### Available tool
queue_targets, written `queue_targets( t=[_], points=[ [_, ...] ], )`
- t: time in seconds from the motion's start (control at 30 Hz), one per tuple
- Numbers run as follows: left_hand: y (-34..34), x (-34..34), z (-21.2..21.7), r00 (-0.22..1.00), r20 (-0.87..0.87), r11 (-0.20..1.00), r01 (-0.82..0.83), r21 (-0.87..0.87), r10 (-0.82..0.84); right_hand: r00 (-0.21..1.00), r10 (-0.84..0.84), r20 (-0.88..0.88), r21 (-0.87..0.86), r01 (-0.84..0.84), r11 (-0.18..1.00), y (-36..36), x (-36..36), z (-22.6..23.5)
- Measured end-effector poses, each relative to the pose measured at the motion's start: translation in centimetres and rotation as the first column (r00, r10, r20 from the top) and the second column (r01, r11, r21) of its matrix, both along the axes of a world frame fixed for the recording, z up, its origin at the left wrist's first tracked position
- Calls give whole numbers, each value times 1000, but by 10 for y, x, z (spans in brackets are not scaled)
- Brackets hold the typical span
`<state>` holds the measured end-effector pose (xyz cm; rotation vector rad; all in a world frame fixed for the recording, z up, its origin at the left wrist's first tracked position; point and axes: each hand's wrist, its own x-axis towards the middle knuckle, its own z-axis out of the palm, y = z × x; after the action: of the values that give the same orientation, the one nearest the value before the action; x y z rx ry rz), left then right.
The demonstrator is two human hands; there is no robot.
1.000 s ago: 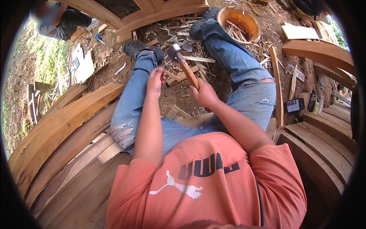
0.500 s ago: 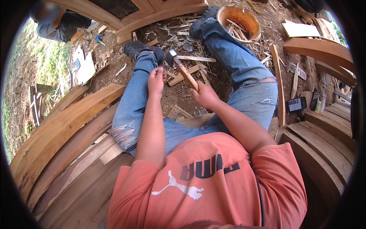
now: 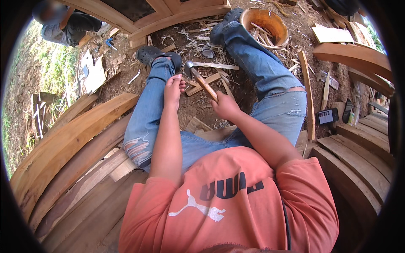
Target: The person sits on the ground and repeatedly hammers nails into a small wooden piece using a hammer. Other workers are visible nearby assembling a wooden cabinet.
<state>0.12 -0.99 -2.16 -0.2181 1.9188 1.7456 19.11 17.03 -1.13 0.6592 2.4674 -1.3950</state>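
Note:
My right hand (image 3: 225, 105) is wrapped round the wooden handle of a hammer (image 3: 204, 84). Its metal head (image 3: 188, 68) points away from me, just beyond my left fingers and apart from them. My left hand (image 3: 174, 87) is closed in a pinch over the inner side of my left shin; whatever sits between the fingertips is too small to make out. Wood offcuts (image 3: 203, 83) lie on the dirt between my legs, below the hammer. A thin pale strip of wood (image 3: 217, 65) rests just past the hammer head.
A round bucket (image 3: 278, 29) with wood scraps stands by my right foot. A wooden frame (image 3: 181, 14) crosses the far side. Curved boards (image 3: 76, 130) lie at left; an upright plank (image 3: 307, 95) and a phone (image 3: 328, 116) are at right. Another person (image 3: 69, 29) sits far left.
The hammer head has dipped slightly toward me and turned, showing more of its side. My right hand has shifted a little left; my left hand has barely moved.

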Motion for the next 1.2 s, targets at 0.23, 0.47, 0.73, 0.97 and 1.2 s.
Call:
queue_targets(
  t=[0.23,0.47,0.73,0.97,1.2],
  points=[
    [-3,-6,-9,1000,16,1000,-19,-2,19,978,105,179,72,-120,990,-6,3,-18],
    [2,-5,-3,996,87,998,-21,56,16,999,-40,32,-73,43,996,9,-12,15],
    [-6,-9,-3,993,113,998,-23,57,17,997,51,57,11,-52,999,-1,-8,-12],
    [-4,-9,-5,996,93,998,-10,66,4,1000,19,19,12,-20,1000,-3,-9,-2],
    [-7,-11,-3,994,104,998,-29,49,24,997,78,-25,32,-77,997,0,-8,-2]
  ],
)
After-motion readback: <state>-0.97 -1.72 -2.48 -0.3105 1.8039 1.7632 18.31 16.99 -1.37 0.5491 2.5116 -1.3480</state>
